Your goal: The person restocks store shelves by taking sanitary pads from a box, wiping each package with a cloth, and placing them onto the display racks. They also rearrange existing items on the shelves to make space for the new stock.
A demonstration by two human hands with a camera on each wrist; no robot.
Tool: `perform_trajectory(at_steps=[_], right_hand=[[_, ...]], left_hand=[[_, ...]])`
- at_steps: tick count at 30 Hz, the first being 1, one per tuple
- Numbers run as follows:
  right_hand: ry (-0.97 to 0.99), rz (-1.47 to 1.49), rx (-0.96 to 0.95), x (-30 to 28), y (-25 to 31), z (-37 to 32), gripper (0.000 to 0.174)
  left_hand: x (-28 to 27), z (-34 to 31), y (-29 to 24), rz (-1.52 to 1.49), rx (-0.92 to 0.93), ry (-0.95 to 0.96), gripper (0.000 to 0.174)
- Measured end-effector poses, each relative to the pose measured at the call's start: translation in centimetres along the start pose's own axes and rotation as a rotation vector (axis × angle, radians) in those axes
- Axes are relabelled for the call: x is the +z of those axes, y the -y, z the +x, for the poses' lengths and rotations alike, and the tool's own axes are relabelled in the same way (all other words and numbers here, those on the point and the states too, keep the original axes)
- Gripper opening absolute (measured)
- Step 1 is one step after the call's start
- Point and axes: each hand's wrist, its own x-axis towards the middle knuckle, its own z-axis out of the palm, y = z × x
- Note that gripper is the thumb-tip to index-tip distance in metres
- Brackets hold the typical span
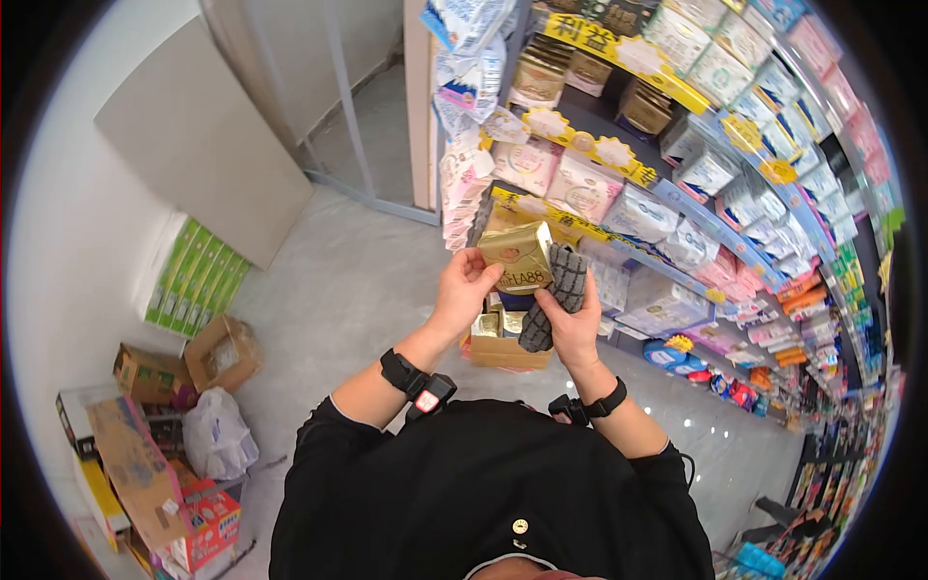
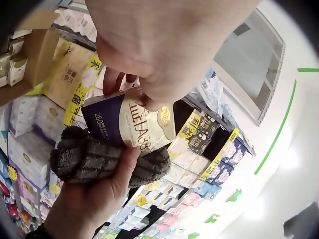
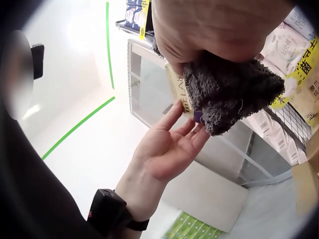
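Observation:
A gold and dark blue packet (image 1: 517, 255) is pinched by my left hand (image 1: 470, 290), thumb on its printed face, in the head view. My right hand (image 1: 572, 324) grips a folded dark grey cloth (image 1: 554, 302) against the packet's right side. In the left wrist view the right thumb lies over the cloth (image 2: 99, 159) and touches the lower edge of the packet (image 2: 130, 124). The right wrist view shows the cloth (image 3: 224, 94) hiding most of the packet (image 3: 178, 89), with my left hand (image 3: 169, 149) holding its far end.
Below the hands stands an open cardboard box (image 1: 510, 354) with gold packets inside. Shelves of packaged goods (image 1: 643, 213) rise ahead and to the right. Cartons (image 1: 140, 454), a white plastic bag (image 1: 218, 435) and a leaning board (image 1: 203, 140) are at the left.

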Motion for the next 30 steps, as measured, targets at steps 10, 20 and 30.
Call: perform_trajectory(at_steps=[10,20,30], right_hand=[[0.172,-0.389,-0.296,-6.2,2.0,3.2,0.057],[-0.001,-0.343,-0.195,-23.1,-0.7,8.1,0.055],[-0.37,-0.157,0.202,-38.1,-11.7,3.3,0.051]], left_hand=[[5.9,4.2,0.2,0.094,-0.048,0.28,0.063],[18.6,15.5,-4.7,0.701,0.423,0.006,0.067],[24.3,32.4,-8.6,1.039,0.338,-0.299,0.048]])
